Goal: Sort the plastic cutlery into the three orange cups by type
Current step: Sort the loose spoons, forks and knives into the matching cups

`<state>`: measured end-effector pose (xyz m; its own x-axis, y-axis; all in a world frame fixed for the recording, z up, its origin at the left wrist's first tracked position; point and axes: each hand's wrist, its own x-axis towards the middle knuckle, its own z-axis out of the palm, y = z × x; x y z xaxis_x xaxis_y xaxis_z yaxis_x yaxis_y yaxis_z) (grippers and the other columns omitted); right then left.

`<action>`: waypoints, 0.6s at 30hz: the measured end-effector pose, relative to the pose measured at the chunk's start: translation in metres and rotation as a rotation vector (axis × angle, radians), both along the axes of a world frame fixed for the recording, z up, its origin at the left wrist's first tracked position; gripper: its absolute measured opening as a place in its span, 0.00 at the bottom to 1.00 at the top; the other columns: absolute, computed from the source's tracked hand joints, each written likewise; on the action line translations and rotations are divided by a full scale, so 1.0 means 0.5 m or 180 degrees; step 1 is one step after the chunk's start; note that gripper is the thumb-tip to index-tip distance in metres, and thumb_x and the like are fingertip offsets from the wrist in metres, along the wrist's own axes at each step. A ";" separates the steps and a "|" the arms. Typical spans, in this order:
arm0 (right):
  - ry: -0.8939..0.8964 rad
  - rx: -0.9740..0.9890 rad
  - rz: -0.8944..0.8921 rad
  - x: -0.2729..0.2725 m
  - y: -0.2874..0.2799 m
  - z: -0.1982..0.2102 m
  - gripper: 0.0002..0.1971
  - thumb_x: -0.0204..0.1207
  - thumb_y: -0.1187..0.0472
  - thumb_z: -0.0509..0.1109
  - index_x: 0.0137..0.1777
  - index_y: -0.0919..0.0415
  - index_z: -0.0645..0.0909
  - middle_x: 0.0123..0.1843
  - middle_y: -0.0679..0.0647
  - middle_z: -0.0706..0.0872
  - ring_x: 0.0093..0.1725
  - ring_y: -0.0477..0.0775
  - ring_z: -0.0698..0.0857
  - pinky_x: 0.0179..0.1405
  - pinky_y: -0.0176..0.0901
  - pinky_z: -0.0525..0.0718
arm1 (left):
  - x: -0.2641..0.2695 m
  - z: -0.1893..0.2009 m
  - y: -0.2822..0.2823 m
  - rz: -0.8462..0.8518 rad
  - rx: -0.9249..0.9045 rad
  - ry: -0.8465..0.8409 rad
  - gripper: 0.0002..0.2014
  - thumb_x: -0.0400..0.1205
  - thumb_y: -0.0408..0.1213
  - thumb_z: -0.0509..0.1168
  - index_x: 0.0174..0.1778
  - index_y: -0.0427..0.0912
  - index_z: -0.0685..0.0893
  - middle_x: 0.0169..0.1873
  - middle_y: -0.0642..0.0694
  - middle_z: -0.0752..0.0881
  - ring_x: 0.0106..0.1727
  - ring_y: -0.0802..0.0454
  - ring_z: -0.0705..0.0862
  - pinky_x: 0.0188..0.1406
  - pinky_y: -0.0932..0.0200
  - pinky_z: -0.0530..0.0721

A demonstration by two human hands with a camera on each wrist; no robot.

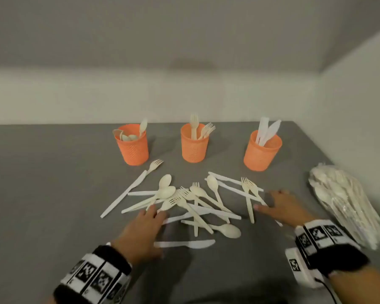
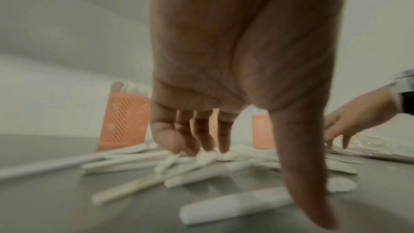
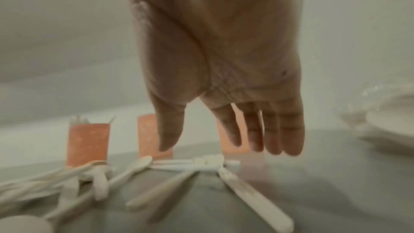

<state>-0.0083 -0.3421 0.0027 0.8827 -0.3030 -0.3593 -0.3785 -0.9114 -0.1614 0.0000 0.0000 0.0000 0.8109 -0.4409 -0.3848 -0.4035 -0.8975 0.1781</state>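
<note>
**Hands reaching into the heap, mid-sort**

Both hands are empty, fingers loosely spread: left hand [image 1: 140, 231] at the near edge of the loose cutlery pile [image 1: 193, 200] on the tabletop [image 1: 42, 194], right hand [image 1: 276, 207] at its right edge. Three orange cups [image 1: 195, 143] stand behind (spoons left, forks middle, knives right), each partly filled. Next: pinch single pieces free. Roughly twenty remain tangled; exact counts unclear.

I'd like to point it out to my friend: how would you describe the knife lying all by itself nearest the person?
Start from the three orange cups at the back of the grey table, then come forward past the jumbled pile of cutlery. The lone white knife lies flat beside the left hand, touching no other piece.
</note>
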 end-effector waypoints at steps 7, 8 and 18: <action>0.0118 -0.0341 0.0070 0.071 0.055 -0.006 0.38 0.70 0.36 0.68 0.70 0.66 0.71 0.69 0.65 0.75 0.70 0.64 0.72 0.68 0.50 0.70 | 0.046 -0.013 -0.065 -0.0048 0.0453 -0.0549 0.35 0.71 0.56 0.70 0.68 0.41 0.68 0.66 0.42 0.73 0.67 0.43 0.73 0.66 0.48 0.72; 0.0055 -0.0297 0.0087 0.076 0.063 -0.001 0.37 0.71 0.39 0.70 0.70 0.67 0.70 0.69 0.66 0.74 0.70 0.65 0.72 0.69 0.50 0.70 | 0.050 -0.014 -0.067 -0.0051 0.0451 -0.0509 0.33 0.72 0.55 0.70 0.67 0.40 0.69 0.65 0.41 0.75 0.67 0.42 0.74 0.66 0.48 0.72; -0.0194 0.0173 0.0101 0.105 0.083 -0.024 0.14 0.70 0.70 0.70 0.55 0.72 0.74 0.47 0.62 0.81 0.53 0.63 0.81 0.40 0.40 0.76 | 0.046 -0.032 -0.098 -0.0210 0.0144 -0.0219 0.16 0.78 0.32 0.62 0.62 0.37 0.72 0.61 0.38 0.80 0.61 0.41 0.80 0.58 0.51 0.78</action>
<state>0.0441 -0.3006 -0.0095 0.9123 -0.2559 -0.3198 -0.3375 -0.9121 -0.2328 0.0232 -0.0490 -0.0162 0.8058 -0.4777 -0.3500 -0.4719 -0.8750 0.1079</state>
